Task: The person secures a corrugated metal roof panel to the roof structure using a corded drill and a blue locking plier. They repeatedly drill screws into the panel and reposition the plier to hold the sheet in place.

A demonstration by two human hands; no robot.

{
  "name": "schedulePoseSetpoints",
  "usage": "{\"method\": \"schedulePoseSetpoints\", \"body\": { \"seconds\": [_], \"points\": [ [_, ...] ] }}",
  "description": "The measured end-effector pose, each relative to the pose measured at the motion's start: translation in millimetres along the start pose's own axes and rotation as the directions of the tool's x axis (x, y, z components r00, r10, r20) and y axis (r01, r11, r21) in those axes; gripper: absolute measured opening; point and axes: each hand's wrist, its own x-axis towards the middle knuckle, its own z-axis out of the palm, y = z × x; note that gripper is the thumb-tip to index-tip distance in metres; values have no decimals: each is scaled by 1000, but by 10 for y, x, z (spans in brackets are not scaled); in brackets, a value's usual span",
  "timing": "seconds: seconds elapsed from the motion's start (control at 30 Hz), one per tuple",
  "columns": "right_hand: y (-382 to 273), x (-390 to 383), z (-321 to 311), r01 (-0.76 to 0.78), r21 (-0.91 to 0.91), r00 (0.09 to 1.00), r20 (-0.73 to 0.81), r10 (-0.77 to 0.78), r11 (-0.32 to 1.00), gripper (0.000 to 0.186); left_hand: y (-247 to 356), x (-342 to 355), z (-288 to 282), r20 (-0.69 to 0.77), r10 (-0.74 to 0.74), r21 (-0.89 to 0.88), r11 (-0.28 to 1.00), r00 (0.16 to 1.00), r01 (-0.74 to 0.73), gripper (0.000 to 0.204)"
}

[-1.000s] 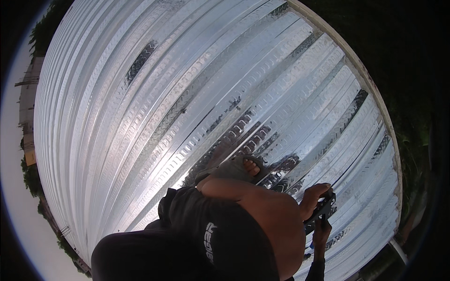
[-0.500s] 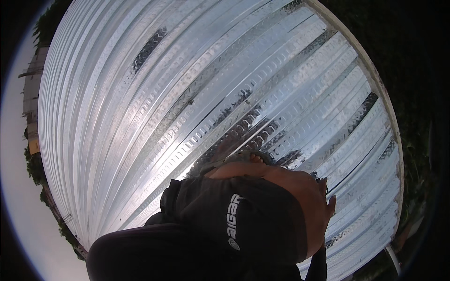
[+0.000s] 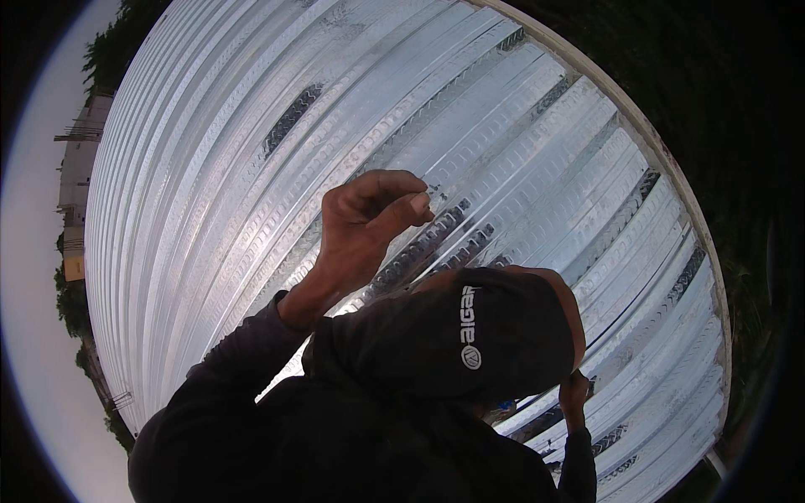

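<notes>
Pinching with fingers of left hand (image 3: 369,216) over the middle of the ribbed metal roof (image 3: 205,210); cannot tell if holding anything. Holding right hand (image 3: 574,395) beside the knee (image 3: 568,303), nearer the roof's right edge; cannot tell its grip.

The ribbed sheeting (image 3: 457,105) across the frame was glossy, embossed metal; the shorts (image 3: 402,339), lower centre, were matt cloth.

Your bent leg (image 3: 453,335) partly hides your right hand (image 3: 574,392); you can't tell what its fingers grip. Below the leg, a blue thing (image 3: 506,408) shows only as a sliver. Above the leg, anything between your left hand's (image 3: 365,218) fingertips is too small to tell, and the metal sheeting (image 3: 520,126) runs off the top edge.
</notes>
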Motion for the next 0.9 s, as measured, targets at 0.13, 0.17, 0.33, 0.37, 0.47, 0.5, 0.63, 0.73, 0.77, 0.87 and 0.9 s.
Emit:
{"method": "schedulePoseSetpoints", "body": {
  "seconds": [0.13,0.17,0.33,0.37,0.47,0.5,0.63,0.73,0.77,0.87,0.9],
  "points": [
    [-228,62,334,89,-19,993,75,-88,996,46,-1687,-182,-1704,-392,-100,808,439,915,394,39],
    [-224,64,323,99,-45,994,52,-97,994,46,-1919,-136,-1830,-373,-45,852,378,927,362,38],
    [28,-33,138,138,20,990,28,-138,990,43,-2568,-17,-1713,-385,-43,886,261,922,382,33],
    [98,-20,141,145,9,989,20,-145,989,42,-2659,27,-1662,-372,5,892,279,928,356,32],
    [-459,-53,99,50,-89,999,2,-50,995,44,-2763,-47,-1851,-241,73,963,142,968,229,31],
    [-529,-40,71,32,-130,999,8,-32,991,45,-2781,-40,-1886,-156,106,985,90,982,146,31],
    [-495,128,174,42,-125,994,103,-30,991,46,-2688,57,-1904,-541,-97,485,775,835,404,25],
    [-670,101,-17,22,-129,995,100,-9,991,46,-2323,102,-1553,-314,-525,-514,794,791,323,19],
    [-720,131,-32,30,-137,995,96,-17,990,46,-2207,134,-1473,-244,-537,-594,741,808,313,18],
    [-652,212,-28,20,-151,993,116,-2,988,47,-1864,204,-1097,-42,-499,-744,594,865,306,17],
    [-688,229,-14,29,-167,993,120,-9,985,48,-1749,213,-1029,-14,-488,-763,569,873,306,18]
  ]
}}
